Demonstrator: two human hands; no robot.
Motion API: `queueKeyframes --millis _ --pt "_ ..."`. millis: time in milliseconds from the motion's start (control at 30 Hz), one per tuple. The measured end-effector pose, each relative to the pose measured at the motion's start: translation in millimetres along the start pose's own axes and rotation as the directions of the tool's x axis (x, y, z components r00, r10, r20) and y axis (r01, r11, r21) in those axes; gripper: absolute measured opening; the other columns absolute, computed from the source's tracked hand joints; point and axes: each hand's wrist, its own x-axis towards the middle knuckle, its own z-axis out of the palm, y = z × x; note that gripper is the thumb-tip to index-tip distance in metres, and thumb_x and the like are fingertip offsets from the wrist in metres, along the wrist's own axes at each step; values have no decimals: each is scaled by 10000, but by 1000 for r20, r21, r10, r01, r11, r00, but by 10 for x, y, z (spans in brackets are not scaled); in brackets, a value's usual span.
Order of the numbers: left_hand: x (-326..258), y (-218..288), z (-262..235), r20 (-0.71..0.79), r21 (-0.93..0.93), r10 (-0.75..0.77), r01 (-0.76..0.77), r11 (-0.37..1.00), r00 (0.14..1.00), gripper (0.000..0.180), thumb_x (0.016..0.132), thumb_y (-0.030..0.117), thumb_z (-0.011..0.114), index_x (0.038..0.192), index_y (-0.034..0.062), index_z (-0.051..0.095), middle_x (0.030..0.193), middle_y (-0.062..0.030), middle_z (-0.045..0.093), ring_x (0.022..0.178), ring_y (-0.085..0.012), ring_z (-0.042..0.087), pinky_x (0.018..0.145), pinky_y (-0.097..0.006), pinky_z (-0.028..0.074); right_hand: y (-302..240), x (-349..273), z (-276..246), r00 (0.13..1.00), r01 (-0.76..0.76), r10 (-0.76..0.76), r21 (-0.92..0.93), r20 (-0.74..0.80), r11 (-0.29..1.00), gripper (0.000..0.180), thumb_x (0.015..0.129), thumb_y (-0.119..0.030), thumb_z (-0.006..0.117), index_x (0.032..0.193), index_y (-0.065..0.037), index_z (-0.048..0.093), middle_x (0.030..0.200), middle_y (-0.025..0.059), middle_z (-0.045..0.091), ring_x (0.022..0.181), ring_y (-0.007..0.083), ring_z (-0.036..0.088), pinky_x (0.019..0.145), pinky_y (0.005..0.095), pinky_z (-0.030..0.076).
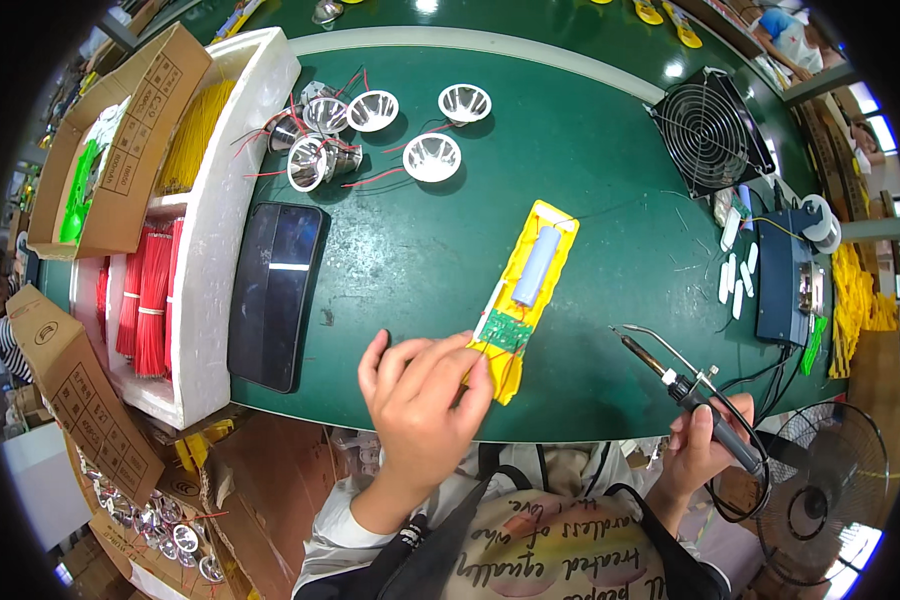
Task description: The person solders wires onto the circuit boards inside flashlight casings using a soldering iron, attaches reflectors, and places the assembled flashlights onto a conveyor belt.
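Observation:
My left hand (422, 395) is closed on the near left edge of a long yellow plastic housing (510, 378), thumb and fingertips together there. Inside the housing lie a blue cylindrical battery (538, 266) and, nearer me, a small green circuit board (505, 331) with thin wires. Whether the fingertips also pinch a wire cannot be made out. To the right, my right hand (698, 452) grips a soldering iron (678, 386) by its dark handle. A thin metal tube runs alongside its tip, which points up and left, apart from the housing.
Several reflector cups (432, 158) with red wires stand at the back left. A dark phone (276, 296) lies beside a white foam box (215, 200) of wire bundles. On the right are a black fan (712, 135), a blue soldering station (782, 285), a solder spool (821, 224) and white pieces (738, 299).

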Motion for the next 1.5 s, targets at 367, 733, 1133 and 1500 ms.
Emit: queueKeyframes --millis 367,733,1133,1500 --pt "-129 -95 -217 62 116 203 -209 971 977 170 604 119 687 761 148 630 876 7 529 822 -210 472 853 -458 327 23 -39 -13 999 -37 37 7 1 999 178 743 -28 549 778 -1 376 499 94 485 332 62 398 314 154 312" --pt "-140 -92 -209 111 114 131 -143 983 985 142 638 134 664 763 152 600 878 37 502 809 -177 441 863 -454 303 -6 -49 2 999 -7 6 24 32 1000 179 744 -28 544 792 -1 374 497 86 472 334 62 396 316 155 311" --pt "-165 -89 -199 -92 -74 -23 17 997 996 111 655 92 656 758 108 617 729 -2 564 837 -202 495 910 -447 281 -154 -105 127 998 9 -10 10 60 1000 254 743 -109 574 789 -4 347 494 90 473 334 70 406 309 160 321" --pt "-162 17 -78 -64 -9 -74 73 997 995 144 606 71 665 739 117 633 687 18 560 836 -189 504 908 -457 283 -358 -96 368 939 -81 107 -92 327 993 348 729 -180 638 811 -6 347 533 118 530 370 82 467 350 179 388"
